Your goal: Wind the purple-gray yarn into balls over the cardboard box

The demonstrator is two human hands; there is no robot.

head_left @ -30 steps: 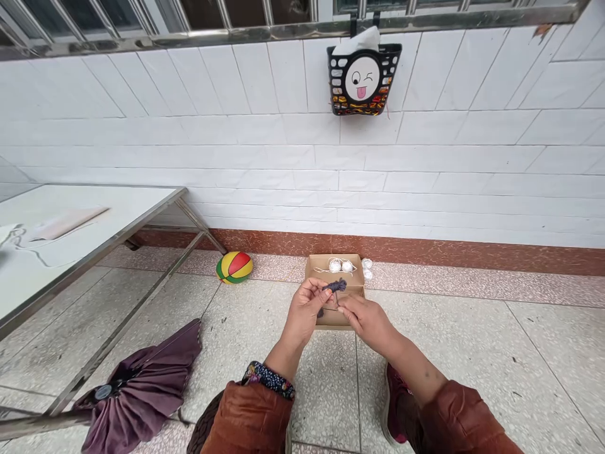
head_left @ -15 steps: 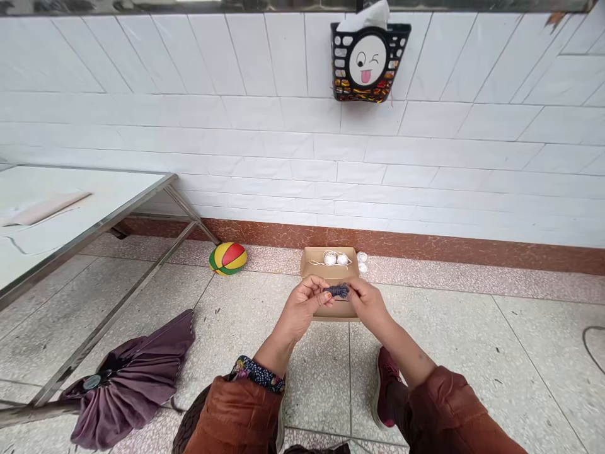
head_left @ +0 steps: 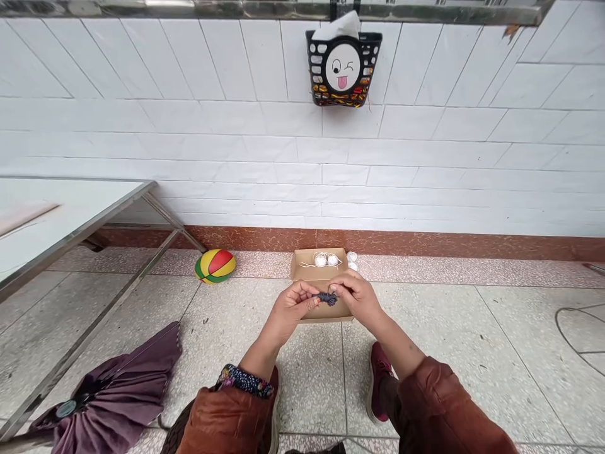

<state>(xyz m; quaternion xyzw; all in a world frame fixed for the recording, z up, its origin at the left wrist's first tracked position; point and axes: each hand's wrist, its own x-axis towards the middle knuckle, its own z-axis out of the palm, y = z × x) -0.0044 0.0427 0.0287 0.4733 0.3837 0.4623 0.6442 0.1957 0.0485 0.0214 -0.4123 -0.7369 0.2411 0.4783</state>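
A small bundle of dark grey cord (head_left: 327,299), wound round its middle, is held between my hands. My left hand (head_left: 293,308) pinches its left end between thumb and fingers. At the looped right end, the thumb and fingers of my right hand (head_left: 358,296) are closed on the cord. Under my hands lies an open cardboard box (head_left: 302,267) on the floor, partly covered by them. White balls of string (head_left: 321,259) with loose ends sit in its far part. More white balls (head_left: 352,257) rest just outside its right side.
A ball in red, yellow and green (head_left: 216,265) lies by the table leg. The white-topped table (head_left: 108,202) stands left, with a folded purple umbrella (head_left: 118,391) beside it. A black basket (head_left: 343,69) hangs on the tiled wall. A wire loop (head_left: 562,328) lies right.
My view has shifted a little to the right. My right hand has lifted slightly and turned, its fingers now over the cord's right end. The left hand keeps its pinch.
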